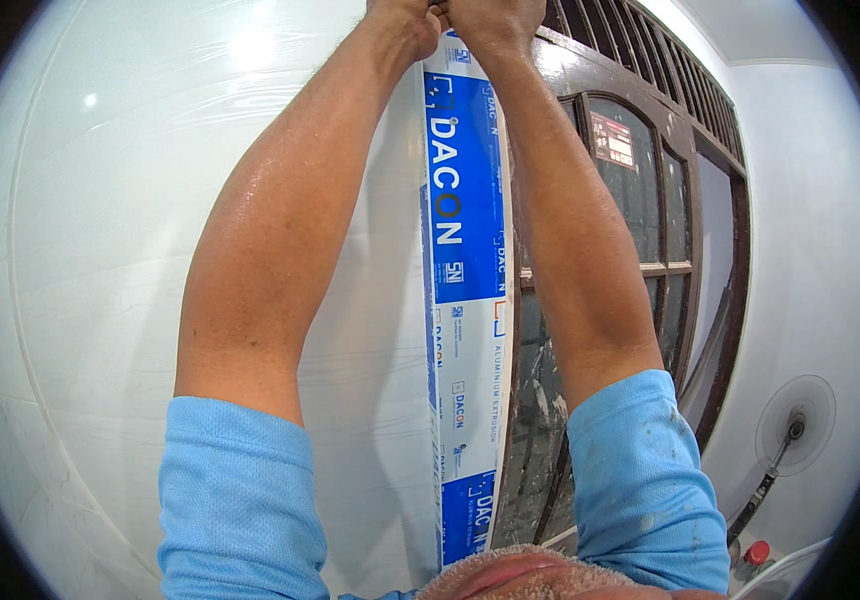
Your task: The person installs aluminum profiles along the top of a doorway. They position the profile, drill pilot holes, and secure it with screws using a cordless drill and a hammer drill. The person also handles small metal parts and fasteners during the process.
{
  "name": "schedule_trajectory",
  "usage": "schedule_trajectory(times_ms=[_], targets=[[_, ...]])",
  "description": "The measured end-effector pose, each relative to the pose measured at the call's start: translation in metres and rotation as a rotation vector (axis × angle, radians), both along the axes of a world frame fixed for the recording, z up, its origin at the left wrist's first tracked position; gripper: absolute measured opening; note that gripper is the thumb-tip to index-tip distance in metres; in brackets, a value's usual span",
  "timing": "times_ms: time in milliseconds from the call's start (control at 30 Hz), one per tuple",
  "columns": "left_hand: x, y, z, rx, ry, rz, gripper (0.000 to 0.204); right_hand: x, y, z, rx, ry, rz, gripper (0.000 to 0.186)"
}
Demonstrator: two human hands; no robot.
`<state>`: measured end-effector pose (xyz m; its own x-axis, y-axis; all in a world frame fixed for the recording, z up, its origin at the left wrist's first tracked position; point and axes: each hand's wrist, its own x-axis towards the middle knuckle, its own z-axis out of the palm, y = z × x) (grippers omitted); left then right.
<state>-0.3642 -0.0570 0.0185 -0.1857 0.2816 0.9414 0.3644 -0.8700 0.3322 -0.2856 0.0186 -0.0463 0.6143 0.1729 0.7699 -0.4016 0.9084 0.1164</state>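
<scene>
Both my arms, in light blue short sleeves, reach up toward the top edge of the view. There, my left hand (pixel 408 22) and my right hand (pixel 496 24) come close together at the upper end of a tall profile (pixel 468 190) covered in blue and white printed film. The profile stands upright between my forearms, and its visible top lies right below my hands. A few curled fingertips show between the hands, by the left palm. The picture's edge cuts off the other fingers, so whatever they hold is hidden.
A glossy white wall surface (pixel 120 220) fills the left side. To the right is a dark wooden door (pixel 655 270) with glass panes, slats above and a sticker (pixel 612 140). Farther right stand a fan (pixel 796 428), a red-lidded container (pixel 755 553) and a white cable (pixel 795 556).
</scene>
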Motion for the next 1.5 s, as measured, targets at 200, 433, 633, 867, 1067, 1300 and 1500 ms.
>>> schedule_trajectory(times_ms=[200, 433, 633, 867, 1067, 1300, 1500], targets=[[0.005, 0.002, -0.008, -0.059, 0.054, -0.007, 0.025, 0.001, 0.003, 0.000, -0.006, -0.068, 0.029, 0.022], [-0.006, 0.002, 0.000, -0.091, 0.117, -0.014, 0.026, -0.009, -0.002, -0.001, -0.020, 0.029, 0.034, 0.023], [-0.002, -0.005, 0.006, -0.004, 0.087, 0.011, 0.026, 0.001, -0.012, 0.002, -0.005, 0.059, -0.056, 0.023], [0.007, 0.005, -0.015, -0.080, 0.080, -0.037, 0.026, -0.010, -0.004, 0.003, -0.037, 0.035, 0.002, 0.024], [0.016, -0.006, -0.019, 0.029, 0.057, 0.037, 0.027, -0.004, -0.006, 0.021, -0.071, 0.052, -0.006, 0.022], [0.003, -0.008, -0.006, -0.056, 0.106, -0.019, 0.028, 0.011, 0.010, 0.014, 0.404, -0.403, 0.895, 0.012], [0.017, 0.003, -0.021, -0.036, 0.099, 0.007, 0.033, 0.004, 0.028, -0.005, 0.538, -0.336, 0.839, 0.012]])
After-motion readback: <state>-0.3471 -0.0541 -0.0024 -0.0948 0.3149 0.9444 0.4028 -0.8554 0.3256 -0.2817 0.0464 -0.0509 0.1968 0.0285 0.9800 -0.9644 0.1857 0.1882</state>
